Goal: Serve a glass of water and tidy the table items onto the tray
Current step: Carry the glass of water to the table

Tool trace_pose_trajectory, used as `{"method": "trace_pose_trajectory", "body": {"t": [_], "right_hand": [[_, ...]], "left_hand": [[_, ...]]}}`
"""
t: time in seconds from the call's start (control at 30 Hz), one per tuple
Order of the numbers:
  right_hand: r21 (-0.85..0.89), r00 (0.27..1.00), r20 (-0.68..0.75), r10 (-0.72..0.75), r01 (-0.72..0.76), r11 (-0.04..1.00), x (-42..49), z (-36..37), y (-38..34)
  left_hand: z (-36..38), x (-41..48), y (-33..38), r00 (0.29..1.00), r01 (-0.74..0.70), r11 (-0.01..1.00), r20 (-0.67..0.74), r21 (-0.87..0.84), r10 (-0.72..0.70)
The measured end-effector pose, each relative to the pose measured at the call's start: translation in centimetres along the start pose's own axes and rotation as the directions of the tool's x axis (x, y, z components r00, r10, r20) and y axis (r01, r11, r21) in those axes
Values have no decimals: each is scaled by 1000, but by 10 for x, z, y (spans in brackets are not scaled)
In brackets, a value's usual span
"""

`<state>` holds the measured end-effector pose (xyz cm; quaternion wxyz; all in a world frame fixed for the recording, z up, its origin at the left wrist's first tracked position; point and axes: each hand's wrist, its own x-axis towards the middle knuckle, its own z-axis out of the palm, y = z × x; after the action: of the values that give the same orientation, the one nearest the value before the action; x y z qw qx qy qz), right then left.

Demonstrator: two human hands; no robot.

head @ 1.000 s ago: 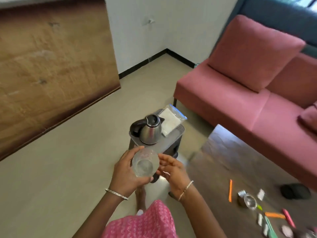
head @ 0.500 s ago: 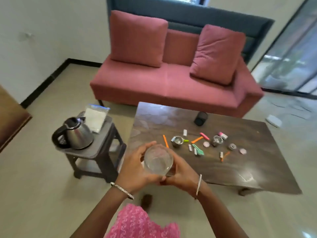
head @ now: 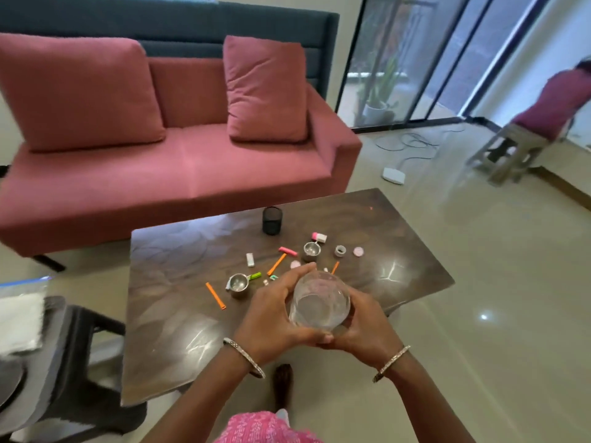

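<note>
Behind the dark wooden counter [head: 399, 238] stands a pink sofa [head: 179, 174], and glass doors close the far right of the room. A person holds a clear glass [head: 319, 306] in the air with both hands, above the near side of the counter. The left hand [head: 268, 318] grips it from one side and the right hand [head: 367, 327] from the other. The fingers [head: 299, 275] of both hands are curled around its wall, and the thumbs meet below it. The glass seems to have water inside, but the view is too blurred to be sure.

Small things lie scattered on the counter: two steel cups [head: 239, 284], orange pens [head: 215, 296], a tape roll [head: 340, 250] and some little caps and erasers. A black mesh cup [head: 272, 220] stands upright near the sofa side, apart from them. At the left edge is a dark stool [head: 73, 346] with a plastic bag [head: 19, 321] on it. Far right, a second person [head: 556, 103] bends over a wooden stool.
</note>
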<state>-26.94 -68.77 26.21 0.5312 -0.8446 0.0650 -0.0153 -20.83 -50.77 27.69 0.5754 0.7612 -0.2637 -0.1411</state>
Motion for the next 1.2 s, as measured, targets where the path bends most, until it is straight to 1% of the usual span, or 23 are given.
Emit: {"method": "trace_pose_trajectory", "body": {"t": [0.13, 0.27, 0.37, 0.5, 0.67, 0.87, 1.0, 1.2], "right_hand": [[-22, 998, -56, 22, -23, 999, 42, -35, 17], [-21, 997, -65, 44, -46, 999, 98, -65, 33], [-17, 994, -85, 64, -66, 998, 136, -78, 46], [-32, 995, -77, 62, -64, 997, 186, -86, 61], [-20, 996, -66, 65, -66, 998, 246, -87, 76], [-5, 996, -6, 87, -87, 996, 325, -91, 118], [-23, 994, 45, 100, -99, 995, 385, -96, 154], [11, 980, 120, 157, -160, 987, 471, -89, 211]], "left_hand": [[13, 66, -2, 998, 13, 1000, 58, -5, -12], [21, 131, -15, 996, 42, 999, 82, -23, -39], [23, 171, -25, 996, 46, 999, 72, -12, -45], [22, 216, -37, 998, 59, 998, 26, 6, -59], [18, 264, -61, 988, 151, 989, -34, -6, -151], [22, 330, -100, 962, 252, 968, -104, 3, -251], [29, 379, -136, 926, 352, 936, -143, -9, -350], [42, 448, -208, 855, 485, 874, -193, -29, -481]]}}
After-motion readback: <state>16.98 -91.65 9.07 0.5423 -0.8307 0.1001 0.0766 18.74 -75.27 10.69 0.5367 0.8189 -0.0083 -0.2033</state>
